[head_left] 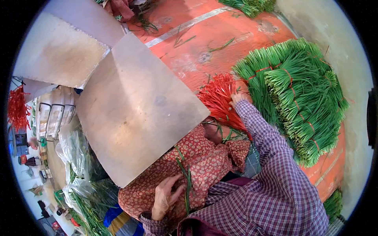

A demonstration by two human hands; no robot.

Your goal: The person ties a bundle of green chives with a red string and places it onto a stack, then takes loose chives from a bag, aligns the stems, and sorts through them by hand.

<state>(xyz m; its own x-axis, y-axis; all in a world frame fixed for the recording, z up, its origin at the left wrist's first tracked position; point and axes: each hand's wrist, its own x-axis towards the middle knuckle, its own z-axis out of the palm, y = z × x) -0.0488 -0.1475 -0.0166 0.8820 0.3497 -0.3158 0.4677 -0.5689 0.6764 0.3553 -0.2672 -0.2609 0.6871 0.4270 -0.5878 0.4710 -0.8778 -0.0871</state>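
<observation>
My right hand (237,98) reaches forward to a pile of red plastic tie strips (216,94). Its fingers are closed at the pile's right edge, on some of the strips; the fingertips are partly hidden. My left hand (166,196) is held over the red flowered apron (157,177) on my lap, its fingers apart and nothing in them. A few loose green leaves (188,188) lie on the apron beside it. Right of the strips rises a stack of green chive bundles (311,102), bound with red ties.
A flat square board (141,114) stands tilted over my lap on the left. Orange sheeting (177,55) with scattered leaves lies ahead. Another green bundle (252,6) is at the far edge. Clear plastic bags with greens (78,157) sit at the lower left.
</observation>
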